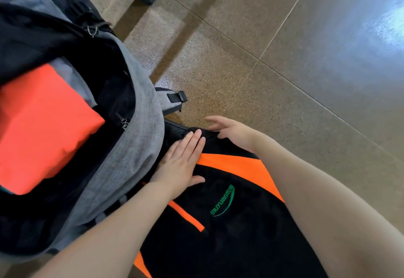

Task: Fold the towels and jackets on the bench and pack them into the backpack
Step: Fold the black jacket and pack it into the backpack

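Head view: grey backpack [131, 146] gaping at left, folded orange bundle [43, 129] already tucked inside. Black-and-orange jacket [229, 223] just beside it, spread out, not yet folded or packed. Left hand [181, 164] flat, pressing the cloth; right hand [231, 133] loosely spread at the jacket's far edge, grip unclear.

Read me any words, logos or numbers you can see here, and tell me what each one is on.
"muyuan" in green letters, seen upside down above a green curved line, on the black and orange jacket.
A few small green characters follow that word at the logo's end; too small to read.
No text shows on the grey backpack or the folded orange item inside it.
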Tool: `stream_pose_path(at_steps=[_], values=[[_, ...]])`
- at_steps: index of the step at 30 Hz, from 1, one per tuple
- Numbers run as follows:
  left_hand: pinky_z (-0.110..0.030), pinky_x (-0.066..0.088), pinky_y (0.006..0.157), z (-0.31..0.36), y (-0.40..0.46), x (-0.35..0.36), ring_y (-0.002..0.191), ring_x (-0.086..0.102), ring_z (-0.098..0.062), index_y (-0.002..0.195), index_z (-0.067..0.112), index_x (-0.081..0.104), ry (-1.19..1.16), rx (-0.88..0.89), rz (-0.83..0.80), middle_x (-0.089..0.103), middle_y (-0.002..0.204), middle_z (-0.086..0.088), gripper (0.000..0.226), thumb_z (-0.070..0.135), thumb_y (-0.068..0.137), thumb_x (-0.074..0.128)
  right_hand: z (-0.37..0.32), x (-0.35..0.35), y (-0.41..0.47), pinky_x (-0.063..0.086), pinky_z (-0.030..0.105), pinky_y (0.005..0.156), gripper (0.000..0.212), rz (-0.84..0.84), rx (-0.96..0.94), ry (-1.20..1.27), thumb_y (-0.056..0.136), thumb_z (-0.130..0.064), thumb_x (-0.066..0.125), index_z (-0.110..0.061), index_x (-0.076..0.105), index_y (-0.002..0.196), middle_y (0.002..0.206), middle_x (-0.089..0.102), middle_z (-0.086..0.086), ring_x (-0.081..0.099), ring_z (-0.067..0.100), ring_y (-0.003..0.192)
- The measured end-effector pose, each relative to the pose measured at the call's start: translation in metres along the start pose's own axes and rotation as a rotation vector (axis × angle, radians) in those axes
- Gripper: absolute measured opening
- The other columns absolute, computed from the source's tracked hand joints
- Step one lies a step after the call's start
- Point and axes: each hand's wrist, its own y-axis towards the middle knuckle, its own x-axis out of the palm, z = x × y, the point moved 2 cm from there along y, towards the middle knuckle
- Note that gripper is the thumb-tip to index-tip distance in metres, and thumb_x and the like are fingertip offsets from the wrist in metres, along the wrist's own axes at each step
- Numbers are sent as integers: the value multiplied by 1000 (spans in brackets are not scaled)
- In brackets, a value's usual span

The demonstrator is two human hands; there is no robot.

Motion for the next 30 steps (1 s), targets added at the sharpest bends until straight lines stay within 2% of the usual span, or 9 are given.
stream_pose_path(at_steps=[4, 8, 13, 16, 18, 22, 26, 28, 30], values=[[-40, 34, 106, 0, 0, 2, 131, 28, -26, 135, 3, 32, 1, 5, 12, 43, 142, -16, 110, 63, 52, 74, 1, 1, 8, 40, 27, 85, 43, 65, 6, -187, 82, 2, 42, -18, 61, 114, 104, 60, 3, 50, 17, 99], [-39, 20, 104, -2, -1, 3, 132, 27, -26, 135, 2, 31, -14, 0, -2, 42, 143, -17, 110, 61, 52, 74, 10, -26, 2, 18, 35, 106, 19, 135, 3, -828, 84, -25, 53, -21, 66, 97, 87, 59, -1, 48, 23, 110], [-38, 20, 104, -2, 1, 0, 131, 28, -27, 136, 2, 30, -4, -15, -42, 43, 142, -17, 114, 60, 49, 77, 17, -53, -35, -9, 44, 114, 40, 231, -75, -1075, 85, -44, 58, -22, 62, 118, 134, 50, -3, 28, 19, 136], [-37, 22, 107, 3, 2, -7, 133, 33, -30, 137, 1, 36, -47, -54, -64, 42, 142, -18, 112, 55, 49, 81, 7, -44, -70, 14, 41, 114, 32, 367, -221, -1148, 85, -40, 61, -14, 64, 102, 112, 64, 4, 52, 21, 118], [-38, 24, 111, 12, 1, -16, 135, 33, -32, 139, 1, 37, -100, -135, -62, 31, 148, -18, 102, 42, 58, 83, 0, -22, -96, 41, 40, 94, 26, 523, -408, -1200, 73, -35, 73, -12, 64, 80, 84, 66, 5, 64, 28, 91], [-46, 48, 88, 27, -13, -33, 114, 52, -45, 135, 9, 37, -370, -338, -19, 25, 147, -25, 81, 2, 65, 77, 15, 48, -127, 27, 41, 105, 19, 618, -502, -1394, 70, -29, 63, -15, 72, 75, 98, 67, 5, 59, 28, 110], [-52, 55, 71, 27, -20, -18, 104, 55, -50, 127, 23, 51, -161, -102, -88, 33, 141, -24, 85, 2, 52, 86, 51, 85, -130, 24, 45, 109, 41, 527, -555, -1515, 83, -11, 34, -13, 73, 73, 86, 70, 4, 59, 28, 114], [-55, 52, 79, 24, -20, -11, 112, 50, -51, 123, 22, 59, -55, -104, -96, 39, 141, -22, 76, 4, 54, 85, 62, 80, -126, 38, 39, 94, 39, 513, -545, -1510, 80, -10, 34, -15, 71, 69, 75, 68, 3, 65, 27, 96], [-55, 43, 93, 27, -24, -6, 125, 38, -50, 131, 21, 52, -32, -123, -109, 33, 147, -19, 72, 3, 66, 76, 76, 70, -122, 45, 31, 61, 25, 525, -415, -1478, 70, -12, 43, -19, 67, 65, 60, 61, -2, 63, 21, 63]])
